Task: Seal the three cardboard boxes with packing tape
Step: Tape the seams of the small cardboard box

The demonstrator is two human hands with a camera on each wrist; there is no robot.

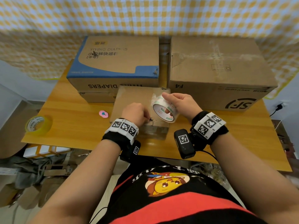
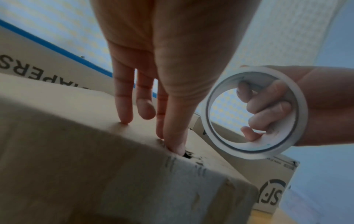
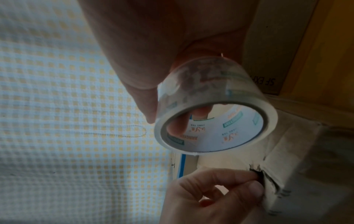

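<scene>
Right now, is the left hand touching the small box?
Touching. In the left wrist view, the left hand has fingertips pressed onto the small box's top edge, beside a torn hole.

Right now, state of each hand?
Left hand: fingers pressing the small brown cardboard box, holding nothing.
Right hand: gripping the clear packing tape roll.

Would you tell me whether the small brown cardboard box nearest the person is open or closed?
Closed: the small brown cardboard box has flat top flaps, torn at the near edge.
</scene>
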